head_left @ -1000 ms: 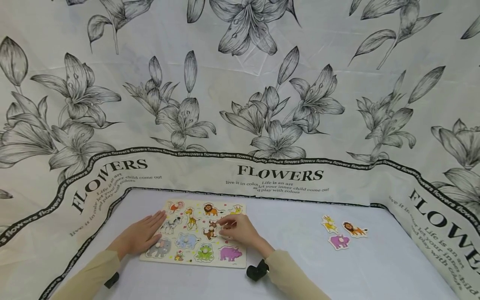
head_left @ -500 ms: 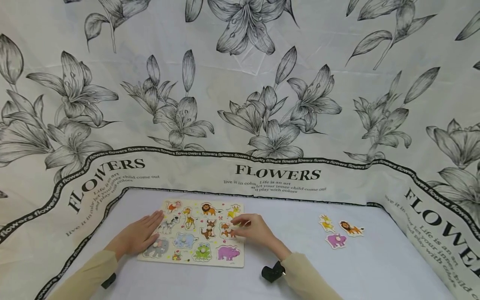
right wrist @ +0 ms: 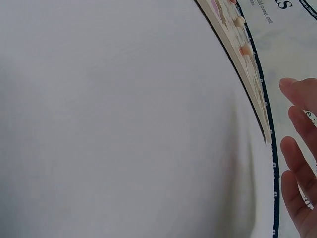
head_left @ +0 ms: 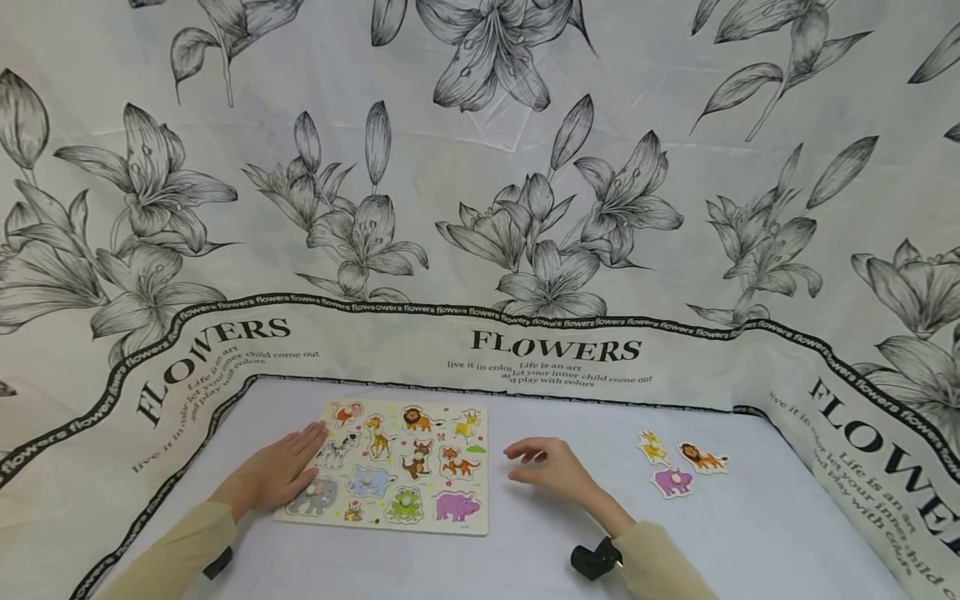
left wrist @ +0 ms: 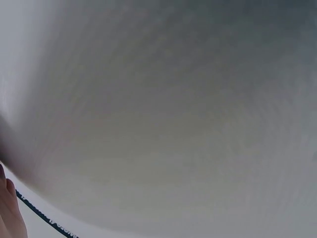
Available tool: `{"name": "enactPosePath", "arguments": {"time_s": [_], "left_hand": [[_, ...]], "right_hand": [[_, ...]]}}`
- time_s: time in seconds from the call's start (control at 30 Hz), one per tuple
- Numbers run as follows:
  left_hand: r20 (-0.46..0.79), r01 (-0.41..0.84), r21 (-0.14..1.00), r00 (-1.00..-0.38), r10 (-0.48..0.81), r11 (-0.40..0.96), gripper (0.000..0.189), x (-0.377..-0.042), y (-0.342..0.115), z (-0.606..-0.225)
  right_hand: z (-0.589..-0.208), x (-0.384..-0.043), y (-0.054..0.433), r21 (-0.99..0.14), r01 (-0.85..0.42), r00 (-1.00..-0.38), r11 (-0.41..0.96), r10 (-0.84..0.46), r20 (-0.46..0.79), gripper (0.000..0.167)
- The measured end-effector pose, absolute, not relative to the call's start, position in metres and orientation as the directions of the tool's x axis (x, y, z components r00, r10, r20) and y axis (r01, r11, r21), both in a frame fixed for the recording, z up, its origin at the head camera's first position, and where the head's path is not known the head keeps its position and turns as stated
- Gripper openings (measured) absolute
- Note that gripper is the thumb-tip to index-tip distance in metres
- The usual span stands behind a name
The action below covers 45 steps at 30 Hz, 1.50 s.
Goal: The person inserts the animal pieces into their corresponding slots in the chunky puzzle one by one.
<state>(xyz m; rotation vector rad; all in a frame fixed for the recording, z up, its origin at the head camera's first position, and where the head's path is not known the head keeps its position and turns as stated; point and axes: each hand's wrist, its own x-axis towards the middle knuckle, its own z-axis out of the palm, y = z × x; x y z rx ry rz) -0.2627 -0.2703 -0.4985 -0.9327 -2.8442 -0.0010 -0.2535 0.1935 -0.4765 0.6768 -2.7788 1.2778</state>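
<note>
A wooden animal puzzle board [head_left: 390,527] lies on the white cloth, left of centre in the head view. My left hand [head_left: 279,468] rests with straight fingers on its left edge, partly covering the grey elephant [head_left: 311,497]. To the right of the board hovers my right hand [head_left: 553,473], fingers loosely bent and holding nothing; the right wrist view shows its fingers [right wrist: 297,153] spread apart. An orange tiger piece [head_left: 456,463] sits in the board's right side, near a green frog piece [head_left: 405,503]. The left wrist view is mostly a blur.
Three loose pieces lie on the cloth at the right: a yellow deer-like animal [head_left: 653,447], a lion [head_left: 702,457] and a purple hippo [head_left: 672,482]. A flower-printed curtain [head_left: 555,250] stands behind and around the table. Black wrist cameras hang under both sleeves.
My right hand has let go of the tiger piece and moved right, off the board, uncovering that piece. My left hand stays on the board's left edge.
</note>
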Motion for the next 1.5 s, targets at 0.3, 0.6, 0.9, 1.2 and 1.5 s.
{"name": "enactPosePath", "arguments": {"time_s": [0.3, 0.6, 0.9, 1.2, 1.5], "left_hand": [[0.239, 0.608, -0.052, -0.763, 0.601, 0.792, 0.057, -0.263, -0.272, -0.507], [0.177, 0.589, -0.016, -0.793, 0.582, 0.808, 0.057, -0.261, -0.270, -0.499], [0.274, 0.616, -0.050, -0.748, 0.604, 0.786, 0.056, -0.265, -0.275, -0.513], [0.179, 0.597, -0.041, -0.785, 0.594, 0.801, 0.057, -0.259, -0.268, -0.495], [0.275, 0.629, -0.065, -0.735, 0.620, 0.775, 0.056, -0.262, -0.272, -0.505]], "right_hand": [[-0.477, -0.241, 0.235, -0.715, -0.357, -0.928, 0.601, -0.317, 0.197, 0.030], [-0.486, -0.233, 0.276, -0.710, -0.347, -0.936, 0.613, -0.273, 0.222, 0.030], [-0.483, -0.223, 0.306, -0.720, -0.290, -0.957, 0.631, -0.203, 0.208, 0.030], [-0.484, -0.216, 0.339, -0.716, -0.171, -0.985, 0.677, -0.119, 0.123, 0.035], [-0.484, -0.212, 0.367, -0.735, -0.125, -0.992, 0.666, -0.071, 0.105, 0.042]]}}
